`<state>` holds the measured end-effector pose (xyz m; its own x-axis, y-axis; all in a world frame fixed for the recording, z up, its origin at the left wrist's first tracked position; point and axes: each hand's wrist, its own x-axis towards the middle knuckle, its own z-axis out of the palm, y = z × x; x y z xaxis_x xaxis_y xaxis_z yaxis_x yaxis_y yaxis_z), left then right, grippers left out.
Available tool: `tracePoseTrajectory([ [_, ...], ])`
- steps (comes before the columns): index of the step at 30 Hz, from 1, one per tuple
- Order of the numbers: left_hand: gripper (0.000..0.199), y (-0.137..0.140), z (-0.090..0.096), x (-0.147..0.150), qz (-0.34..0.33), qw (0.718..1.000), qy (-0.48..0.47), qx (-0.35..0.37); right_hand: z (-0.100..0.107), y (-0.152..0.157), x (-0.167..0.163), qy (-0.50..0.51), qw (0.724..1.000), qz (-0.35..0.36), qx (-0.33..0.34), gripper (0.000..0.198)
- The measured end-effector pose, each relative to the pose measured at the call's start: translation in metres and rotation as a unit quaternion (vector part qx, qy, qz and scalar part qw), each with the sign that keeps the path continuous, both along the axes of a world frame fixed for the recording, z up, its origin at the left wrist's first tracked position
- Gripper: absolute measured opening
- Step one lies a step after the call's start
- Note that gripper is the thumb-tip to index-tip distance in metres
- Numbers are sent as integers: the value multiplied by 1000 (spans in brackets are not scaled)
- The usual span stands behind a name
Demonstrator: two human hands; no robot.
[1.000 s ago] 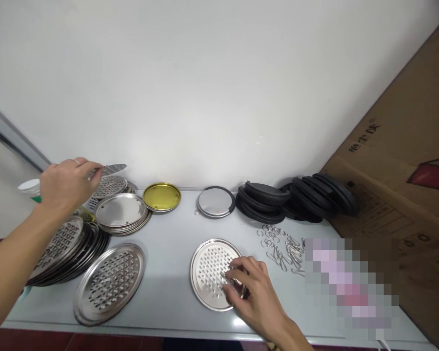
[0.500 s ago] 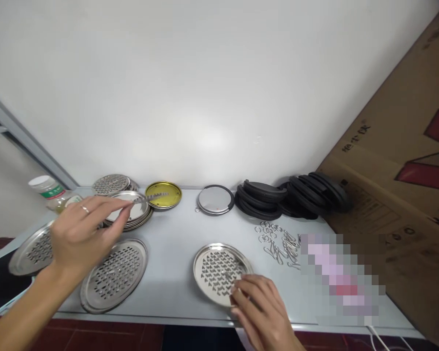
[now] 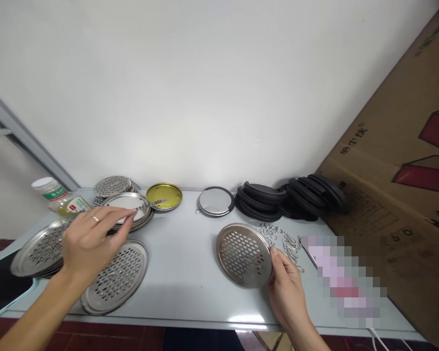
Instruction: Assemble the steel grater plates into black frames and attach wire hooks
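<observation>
Between the thumb and fingertips of my left hand (image 3: 97,239) is a thin, toothed metal strip (image 3: 155,204), pointing right toward the yellow round lid (image 3: 164,195). My right hand (image 3: 287,282) grips the right rim of a round perforated metal grater disc (image 3: 241,253), held tilted above the table. Under my left forearm lies another grater disc (image 3: 126,273). Beside it, a stack of grater discs (image 3: 44,243) is partly covered by my left hand. Behind that hand stands a pile of plain metal lids (image 3: 131,201).
Along the wall are more grater discs (image 3: 111,186), a silver disc with a black edge (image 3: 215,201) and black round pieces (image 3: 261,200). Small metal rings and hooks (image 3: 289,243) lie right. A jar (image 3: 60,195), a phone (image 3: 7,280) and a cardboard box (image 3: 388,195) flank the table (image 3: 179,292).
My right hand has raised the grater disc and moved it right, turning its face so that it tilts. My left hand stays nearly in place with the toothed strip.
</observation>
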<state>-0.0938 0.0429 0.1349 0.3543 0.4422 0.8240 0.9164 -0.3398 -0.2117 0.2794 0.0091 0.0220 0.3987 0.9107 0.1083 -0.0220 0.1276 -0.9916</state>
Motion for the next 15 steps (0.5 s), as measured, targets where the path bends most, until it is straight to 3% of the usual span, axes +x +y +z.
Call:
tracePoseTrajectory([
  [3, 23, 3, -5, -5, 6, 1000, 20, -8, 5, -4, 4, -58, 998, -6, 15, 42],
  [7, 21, 2, -12, -5, -1, 999, 31, -25, 12, -14, 2, -186, 970, 73, 142, 23],
  [11, 23, -1, -17, -1, -15, 999, 30, -40, 11, -24, -11, -316, 893, 206, 245, 21],
  [15, 24, -7, -22, 4, -63, 994, 62, -67, 2, -27, -29, -458, 813, 251, 258, 12],
])
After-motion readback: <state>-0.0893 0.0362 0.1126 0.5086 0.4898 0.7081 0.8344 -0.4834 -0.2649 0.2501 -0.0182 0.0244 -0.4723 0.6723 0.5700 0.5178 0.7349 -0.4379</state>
